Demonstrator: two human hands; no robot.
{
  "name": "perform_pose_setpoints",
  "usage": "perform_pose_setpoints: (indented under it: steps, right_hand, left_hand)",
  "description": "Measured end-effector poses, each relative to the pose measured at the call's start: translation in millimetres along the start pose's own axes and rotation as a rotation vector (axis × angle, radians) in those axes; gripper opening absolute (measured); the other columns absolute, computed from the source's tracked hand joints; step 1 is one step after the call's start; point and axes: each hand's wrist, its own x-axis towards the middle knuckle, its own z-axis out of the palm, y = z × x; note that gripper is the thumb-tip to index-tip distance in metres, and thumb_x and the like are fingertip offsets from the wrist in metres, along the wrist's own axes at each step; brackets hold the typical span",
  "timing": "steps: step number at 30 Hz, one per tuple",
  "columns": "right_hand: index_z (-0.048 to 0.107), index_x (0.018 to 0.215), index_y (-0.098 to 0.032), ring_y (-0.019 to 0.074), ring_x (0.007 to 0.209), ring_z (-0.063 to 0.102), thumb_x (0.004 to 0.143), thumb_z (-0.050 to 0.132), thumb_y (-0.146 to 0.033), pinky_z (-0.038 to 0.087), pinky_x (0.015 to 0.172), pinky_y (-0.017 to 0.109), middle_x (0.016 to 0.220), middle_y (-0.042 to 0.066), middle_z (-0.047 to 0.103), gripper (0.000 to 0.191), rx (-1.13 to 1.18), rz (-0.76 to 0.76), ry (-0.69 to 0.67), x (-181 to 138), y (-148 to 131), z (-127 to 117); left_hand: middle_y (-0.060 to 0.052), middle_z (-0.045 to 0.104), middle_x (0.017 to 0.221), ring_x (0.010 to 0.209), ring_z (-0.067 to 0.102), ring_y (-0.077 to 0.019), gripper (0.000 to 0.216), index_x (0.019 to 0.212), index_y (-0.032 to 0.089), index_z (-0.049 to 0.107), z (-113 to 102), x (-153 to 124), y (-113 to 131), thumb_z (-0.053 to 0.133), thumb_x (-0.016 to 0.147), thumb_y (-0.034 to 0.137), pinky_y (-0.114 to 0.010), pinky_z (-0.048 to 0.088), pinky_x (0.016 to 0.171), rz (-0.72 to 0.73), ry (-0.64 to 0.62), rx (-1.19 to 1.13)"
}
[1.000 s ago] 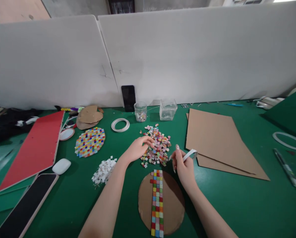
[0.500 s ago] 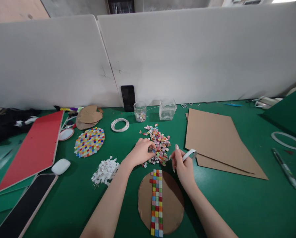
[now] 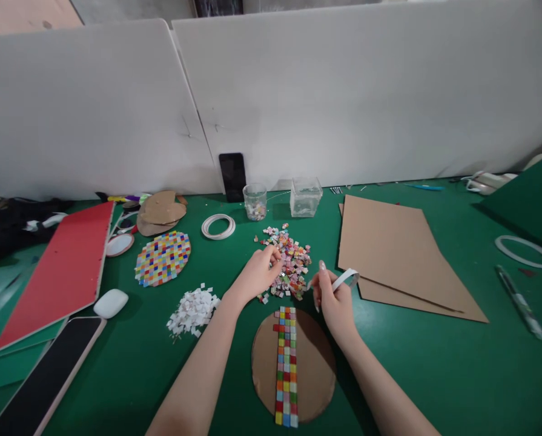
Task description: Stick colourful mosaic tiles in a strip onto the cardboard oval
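A brown cardboard disc (image 3: 313,369) lies in front of me with a strip of coloured mosaic tiles (image 3: 286,363) down its middle. Beyond it is a loose pile of small coloured tiles (image 3: 291,260). My left hand (image 3: 256,275) rests at the pile's left edge, its fingertips pinched together on a small tile. My right hand (image 3: 332,300) is closed on a white strip of tape (image 3: 346,278) just right of the pile.
A finished mosaic disc (image 3: 164,258), a heap of white scraps (image 3: 192,309), a tape ring (image 3: 218,226), two clear cups (image 3: 306,197), cardboard sheets (image 3: 398,254), a red board (image 3: 62,266), a white mouse (image 3: 111,303) and a phone (image 3: 233,175) against the white divider.
My left hand dipped into the tile pile and has lifted slightly with its fingertips pinched. The right hand has kept its hold on the tape strip. The camera has tilted a little.
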Motion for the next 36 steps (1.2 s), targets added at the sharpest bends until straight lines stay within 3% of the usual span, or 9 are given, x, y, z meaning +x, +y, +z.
perform_pose_setpoints:
  steps: [3, 10, 16, 21, 28, 31, 36]
  right_hand:
    - [0.046, 0.058, -0.018, 0.0053, 0.030, 0.034, 0.085, 0.046, -0.055, 0.026, 0.031, 0.017, 0.037, -0.008, 0.035, 0.046, 0.007, 0.001, 0.000, 0, 0, 0]
    - [0.045, 0.059, -0.019, 0.0049, 0.031, 0.033, 0.085, 0.044, -0.057, 0.025, 0.031, 0.017, 0.039, -0.009, 0.034, 0.046, 0.044, 0.004, -0.063, 0, 3, 0]
    - [0.046, 0.065, -0.020, 0.0062, 0.031, 0.035, 0.086, 0.042, -0.057, 0.029, 0.030, 0.018, 0.042, -0.008, 0.038, 0.043, 0.068, 0.033, -0.252, -2, 2, 3]
    - [0.042, 0.063, -0.020, 0.0045, 0.030, 0.029, 0.084, 0.050, -0.052, 0.023, 0.028, 0.016, 0.041, -0.010, 0.035, 0.039, 0.066, 0.022, -0.295, -3, -3, 2]
    - [0.042, 0.066, -0.021, 0.0061, 0.034, 0.031, 0.086, 0.046, -0.051, 0.025, 0.032, 0.018, 0.046, -0.009, 0.036, 0.036, 0.030, -0.002, -0.318, -4, -2, 2]
    - [0.043, 0.064, -0.021, 0.0065, 0.037, 0.031, 0.086, 0.048, -0.048, 0.025, 0.035, 0.019, 0.046, -0.009, 0.037, 0.035, -0.019, -0.037, -0.301, -4, 1, 1]
    - [0.044, 0.065, -0.021, 0.0077, 0.041, 0.035, 0.090, 0.043, -0.043, 0.027, 0.039, 0.020, 0.049, -0.008, 0.039, 0.034, -0.095, -0.083, -0.263, -4, 5, -1]
  left_hand:
    - [0.000, 0.055, 0.077, 0.063, 0.050, -0.0142, 0.013, 0.082, 0.021, 0.044, -1, 0, 0, 0.044, 0.087, 0.033, -0.025, 0.037, 0.057, -0.021, -0.027, -0.103]
    - [0.003, 0.057, 0.070, 0.055, 0.047, -0.0104, 0.012, 0.087, 0.022, 0.041, -4, -2, 8, 0.044, 0.087, 0.034, -0.022, 0.033, 0.052, -0.033, -0.138, -0.341]
    - [0.002, 0.058, 0.074, 0.070, 0.056, -0.0131, 0.017, 0.098, 0.023, 0.043, 6, -8, 29, 0.050, 0.083, 0.025, -0.024, 0.041, 0.066, -0.002, -0.342, -0.566]
    - [0.003, 0.055, 0.071, 0.068, 0.055, -0.0144, 0.018, 0.103, 0.023, 0.046, 8, -9, 34, 0.042, 0.084, 0.022, -0.026, 0.040, 0.064, 0.008, -0.380, -0.487]
    - [0.004, 0.045, 0.065, 0.058, 0.046, -0.0125, 0.018, 0.099, 0.024, 0.048, 13, -9, 38, 0.038, 0.084, 0.023, -0.023, 0.036, 0.053, -0.022, -0.318, -0.441]
    - [0.005, 0.040, 0.061, 0.055, 0.042, -0.0122, 0.019, 0.098, 0.024, 0.048, 13, -10, 39, 0.038, 0.082, 0.022, -0.023, 0.035, 0.052, -0.037, -0.354, -0.489]
    - [0.005, 0.045, 0.061, 0.057, 0.046, -0.0126, 0.024, 0.104, 0.024, 0.048, 11, -9, 39, 0.036, 0.083, 0.021, -0.023, 0.036, 0.054, -0.029, -0.388, -0.494]
